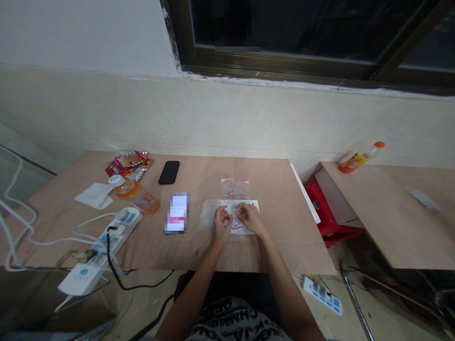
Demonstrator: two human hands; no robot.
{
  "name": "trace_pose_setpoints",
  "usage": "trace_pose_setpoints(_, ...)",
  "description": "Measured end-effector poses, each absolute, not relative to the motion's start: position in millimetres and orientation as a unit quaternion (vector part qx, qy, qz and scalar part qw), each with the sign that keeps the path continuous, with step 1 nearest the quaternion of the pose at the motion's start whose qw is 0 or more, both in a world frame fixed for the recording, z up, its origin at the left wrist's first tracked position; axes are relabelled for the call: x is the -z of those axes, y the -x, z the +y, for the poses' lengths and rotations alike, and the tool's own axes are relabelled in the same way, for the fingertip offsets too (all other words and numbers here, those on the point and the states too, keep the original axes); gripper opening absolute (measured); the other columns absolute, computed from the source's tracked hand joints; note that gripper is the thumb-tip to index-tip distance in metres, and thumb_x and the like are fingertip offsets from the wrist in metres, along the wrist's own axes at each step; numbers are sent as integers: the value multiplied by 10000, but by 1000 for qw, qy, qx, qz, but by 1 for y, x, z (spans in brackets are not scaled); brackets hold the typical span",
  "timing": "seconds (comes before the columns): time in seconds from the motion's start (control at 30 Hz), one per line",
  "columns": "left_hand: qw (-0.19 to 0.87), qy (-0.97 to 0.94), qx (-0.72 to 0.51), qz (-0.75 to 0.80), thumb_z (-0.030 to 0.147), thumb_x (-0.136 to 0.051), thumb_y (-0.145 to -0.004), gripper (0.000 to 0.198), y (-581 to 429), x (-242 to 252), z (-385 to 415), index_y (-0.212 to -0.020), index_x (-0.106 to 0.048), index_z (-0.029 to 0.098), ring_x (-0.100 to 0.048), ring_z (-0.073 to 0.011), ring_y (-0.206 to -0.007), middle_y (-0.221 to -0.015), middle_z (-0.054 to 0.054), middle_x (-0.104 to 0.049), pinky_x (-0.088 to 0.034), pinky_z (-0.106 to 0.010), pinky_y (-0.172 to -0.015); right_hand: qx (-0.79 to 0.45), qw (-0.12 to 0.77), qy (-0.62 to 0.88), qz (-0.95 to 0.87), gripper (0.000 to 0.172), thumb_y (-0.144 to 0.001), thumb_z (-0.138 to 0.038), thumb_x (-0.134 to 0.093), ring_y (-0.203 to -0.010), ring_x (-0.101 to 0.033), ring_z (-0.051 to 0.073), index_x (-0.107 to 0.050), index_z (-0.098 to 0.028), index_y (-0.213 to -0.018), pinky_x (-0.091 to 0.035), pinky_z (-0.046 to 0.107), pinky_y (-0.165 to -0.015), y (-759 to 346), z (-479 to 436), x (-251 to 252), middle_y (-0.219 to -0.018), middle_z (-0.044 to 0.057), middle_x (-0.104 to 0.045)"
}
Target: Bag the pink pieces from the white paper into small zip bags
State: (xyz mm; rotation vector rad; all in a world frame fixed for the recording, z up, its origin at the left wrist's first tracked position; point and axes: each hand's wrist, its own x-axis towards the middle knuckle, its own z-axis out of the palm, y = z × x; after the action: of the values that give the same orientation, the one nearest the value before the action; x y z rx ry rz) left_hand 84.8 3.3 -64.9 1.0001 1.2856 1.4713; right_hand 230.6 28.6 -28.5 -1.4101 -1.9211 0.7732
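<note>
My left hand (222, 223) and my right hand (249, 217) meet over a white sheet (253, 204) on the wooden table. Both have their fingers bent in a pinch around a small clear plastic bag (237, 226) with pink bits showing in it. Exactly where the fingertips grip is too small to make out. Just beyond them lie two small clear bags, a left bag (228, 187) and a right bag (242, 189), each with a little pink at the bottom. A larger clear plastic sleeve (208, 215) lies flat by my left hand.
Left of my hands are a lit phone (177, 213), a dark phone (169, 172), an orange drink bottle (137, 195), snack packets (130, 164), a tissue (94, 195) and a power strip (117, 237) with cables. Rightward, a red stool (322, 213) stands between tables; another bottle (360, 158) lies tilted.
</note>
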Motion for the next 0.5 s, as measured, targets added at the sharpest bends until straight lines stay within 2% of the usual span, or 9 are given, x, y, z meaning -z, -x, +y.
trace_pose_setpoints(0.23, 477, -413, -591, 503, 210, -713, -678, 438, -85, 63, 3, -1070, -518, 220, -618, -98, -684, -912, 3, -582, -495, -219, -632, -399, 353, 470, -704, 243, -782, -132, -604, -725, -640, 178, -622, -201, -1014, -488, 304, -713, -233, 29, 37, -784, 27, -681)
trace_pose_setpoints(0.37, 478, -398, -599, 504, 211, -723, -675, 413, -85, 66, 3, -1026, -505, 213, -613, -85, -679, -842, 30, -548, -499, -202, -645, -425, 381, 475, -670, 234, -798, -185, -607, -731, -646, 175, -611, -197, -1031, -503, 304, -704, -238, 28, 43, -798, 32, -677)
trace_pose_setpoints(0.5, 504, -394, -592, 490, 244, -751, -660, 499, -86, 66, 3, -1075, -475, 225, -614, -76, -663, -935, 18, -541, -515, -198, -586, -436, 382, 480, -659, 190, -809, -206, -606, -704, -636, 165, -608, -199, -999, -508, 308, -705, -244, 28, 44, -768, 21, -667)
